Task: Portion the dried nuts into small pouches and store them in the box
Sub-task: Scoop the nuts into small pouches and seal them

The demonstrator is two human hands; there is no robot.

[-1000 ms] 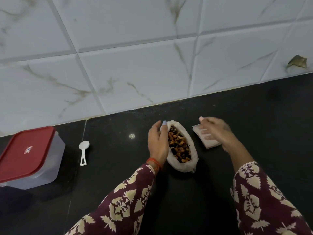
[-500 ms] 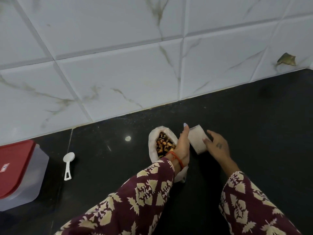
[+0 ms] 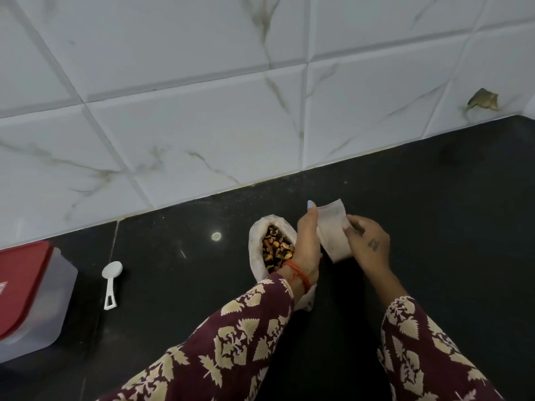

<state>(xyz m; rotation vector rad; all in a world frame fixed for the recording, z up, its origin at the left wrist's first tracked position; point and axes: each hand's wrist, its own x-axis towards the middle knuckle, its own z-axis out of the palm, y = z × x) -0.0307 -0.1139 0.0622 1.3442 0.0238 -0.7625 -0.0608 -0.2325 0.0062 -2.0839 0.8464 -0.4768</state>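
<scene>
An open white bag of dried nuts [image 3: 273, 250] lies on the black counter, its mouth facing up. Just right of it, both hands hold a small white pouch [image 3: 333, 231] lifted off the counter. My left hand [image 3: 308, 244] grips the pouch's left edge, its wrist lying over the bag's right side. My right hand [image 3: 369, 244] pinches the pouch's right edge. A clear plastic box with a red lid [image 3: 27, 293], shut, stands at the far left. A white plastic scoop [image 3: 111, 283] lies between the box and the bag.
The black counter [image 3: 434, 212] runs back to a white marble-tiled wall [image 3: 202, 125]. A chipped spot in the tile [image 3: 483, 100] shows at the right. Patterned maroon sleeves cover both forearms.
My left hand left the nut bag and crossed right to the pouch. My right hand lifted the pouch off the counter, and both hands now hold it.
</scene>
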